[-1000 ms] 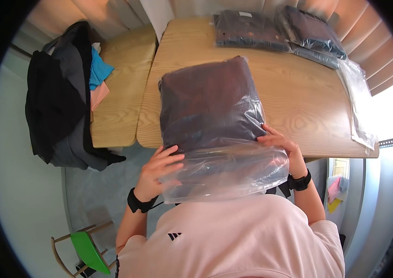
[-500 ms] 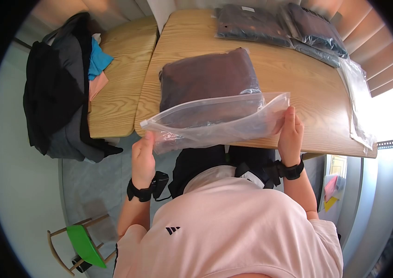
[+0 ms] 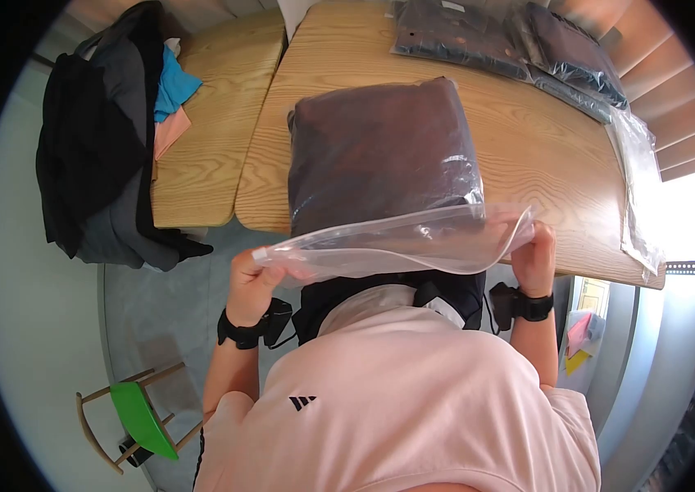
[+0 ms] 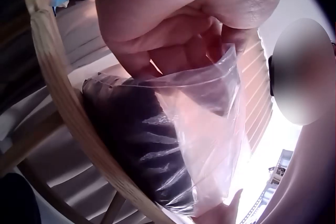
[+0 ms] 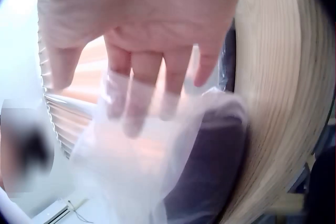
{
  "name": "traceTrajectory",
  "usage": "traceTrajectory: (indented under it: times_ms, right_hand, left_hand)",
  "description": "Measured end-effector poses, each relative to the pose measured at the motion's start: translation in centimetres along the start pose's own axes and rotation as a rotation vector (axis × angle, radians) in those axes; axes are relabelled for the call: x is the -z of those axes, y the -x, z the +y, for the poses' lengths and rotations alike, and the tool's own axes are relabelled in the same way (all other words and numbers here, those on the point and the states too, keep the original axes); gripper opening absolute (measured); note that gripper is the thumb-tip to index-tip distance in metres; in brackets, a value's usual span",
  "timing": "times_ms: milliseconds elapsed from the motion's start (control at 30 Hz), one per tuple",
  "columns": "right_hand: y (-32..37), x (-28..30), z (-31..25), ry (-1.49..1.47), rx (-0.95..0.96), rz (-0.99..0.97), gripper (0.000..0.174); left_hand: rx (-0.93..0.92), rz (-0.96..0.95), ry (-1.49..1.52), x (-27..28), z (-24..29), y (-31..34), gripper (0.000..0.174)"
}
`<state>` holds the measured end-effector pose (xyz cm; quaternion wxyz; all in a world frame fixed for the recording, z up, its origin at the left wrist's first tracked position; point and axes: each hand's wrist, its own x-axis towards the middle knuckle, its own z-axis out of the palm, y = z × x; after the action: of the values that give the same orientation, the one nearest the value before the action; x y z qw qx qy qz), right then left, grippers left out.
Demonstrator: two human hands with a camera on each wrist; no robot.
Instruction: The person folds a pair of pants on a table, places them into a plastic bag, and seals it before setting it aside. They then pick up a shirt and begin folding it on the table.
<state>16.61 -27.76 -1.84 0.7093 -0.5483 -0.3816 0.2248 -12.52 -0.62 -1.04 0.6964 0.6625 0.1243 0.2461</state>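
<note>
A clear plastic bag (image 3: 380, 246) holds a dark folded item (image 3: 380, 156) on the table, its loose mouth end hanging over the front edge towards the person. At the mouth's left corner, the left hand (image 3: 251, 287) pinches the film; the left wrist view shows this hand (image 4: 184, 19) with curled fingers at the bag's film (image 4: 210, 129). The right hand (image 3: 534, 261) is at the right corner. In the right wrist view its fingers (image 5: 139, 98) point down, nearly straight, behind or inside the hazy film, with the thumb apart. The mouth's two edges stand apart towards the right.
Packed dark bags (image 3: 462, 37) and a flat clear bag (image 3: 638, 184) lie along the wooden table's (image 3: 560, 156) back and right side. Dark clothes (image 3: 93, 156) with blue cloth (image 3: 175, 82) and pink cloth lie at the left. A green chair (image 3: 143, 418) stands lower left.
Both hands have gone from the packed part's sides to the mouth's corners. The loose end rose and spread, then dropped lower towards the person, uncovering more of the dark item.
</note>
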Motion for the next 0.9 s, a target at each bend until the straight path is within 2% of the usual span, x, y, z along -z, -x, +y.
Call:
traceTrajectory:
  times_ms: [33,67,133,167,200,267,300,333,400,433,467,533,567,600,633,667,733,767,800,833,867,900]
  right_hand:
    - [0.3,0.6,0.1,-0.108,-0.008,-0.064,0.054]
    - [1.0,0.8,0.0,-0.106,-0.012,-0.062,0.054]
    - [0.8,-1.6,-2.7,0.3,-0.18,-0.058,0.06]
    - [0.8,-1.0,-1.0,0.499,0.023,-0.119,0.06]
    - [0.8,-0.9,-0.3,0.499,0.015,-0.115,0.06]
    - [0.7,-1.1,0.4,0.708,0.255,-0.201,0.056]
    - [0.7,-1.7,-0.3,0.742,0.282,-0.229,0.052]
    - [0.6,-1.5,-0.2,0.737,0.282,-0.227,0.052]
    - [0.0,-1.2,-0.1,0.918,0.419,-0.438,0.046]
    - [-0.6,-1.4,-1.1,0.906,0.377,-0.493,0.039]
    - [-1.2,-1.4,-1.3,0.903,0.384,-0.489,0.039]
    - [-2.0,-1.1,-1.6,0.774,0.318,-0.568,0.032]
    - [-2.0,-0.7,-1.5,0.775,0.325,-0.567,0.032]
    - [-2.0,-0.1,-1.2,0.719,0.24,-0.567,0.029]
    - [-2.0,0.0,-1.0,0.66,0.155,-0.566,0.026]
    - [-1.7,-0.1,-0.9,0.656,0.161,-0.563,0.026]
    - [-1.0,-0.7,-0.8,0.134,-0.283,-0.266,0.023]
    - [-1.0,-0.5,-0.5,0.13,-0.285,-0.265,0.023]
    - [-1.1,-0.3,-0.2,0.223,-0.201,-0.307,0.025]
    - [-1.3,-0.3,-0.1,0.317,-0.114,-0.348,0.027]
    - [-1.4,-0.4,-0.3,0.316,-0.112,-0.347,0.027]
    - [-1.5,-1.1,-0.9,0.266,-0.181,-0.247,0.028]
  left_hand:
    - [-0.02,0.023,0.014,0.0,0.2,0.1,0.034]
    - [-0.017,0.022,0.017,0.1,0.3,-0.1,0.034]
    - [-0.2,-0.165,0.0,0.6,0.3,-0.8,0.033]
    - [-0.261,-0.344,-0.074,1.9,0.0,-0.9,0.032]
    - [-0.253,-0.348,-0.07,1.5,0.3,-0.7,0.032]
    - [-0.309,-0.16,-0.402,0.5,1.7,-0.3,0.045]
    - [-0.387,-0.165,-0.859,1.0,2.4,0.0,0.063]
    - [-0.385,-0.166,-0.863,1.8,1.8,0.1,0.063]
    - [-0.621,-0.225,-1.113,3.2,0.3,-0.5,0.066]
    - [-0.654,-0.273,-1.057,3.1,0.1,-1.0,0.056]
    - [-0.658,-0.273,-1.064,2.8,0.1,-1.5,0.056]
    - [-0.644,-0.523,-0.992,1.6,0.6,-2.7,0.042]
    - [-0.655,-0.508,-1.022,0.7,1.3,-3.0,0.032]
    - [-0.659,-0.506,-1.029,0.6,1.3,-3.2,0.032]
    - [-0.58,-0.502,-0.965,0.8,1.0,-3.4,0.025]
    - [-0.5,-0.499,-0.899,0.8,0.7,-3.5,0.02]
    - [-0.458,-0.454,-0.875,0.8,-0.2,-3.5,0.023]
    - [-0.303,-0.378,-0.811,0.8,-0.6,-3.2,0.021]
    - [-0.15,-0.3,-0.743,0.7,-0.7,-3.2,0.019]
    - [-0.053,-0.233,-0.405,0.2,-0.6,-3.4,0.02]
    - [-0.054,-0.234,-0.407,0.3,-1.1,-3.4,0.02]
    - [0.017,-0.114,-0.298,-0.1,-1.4,-3.6,0.024]
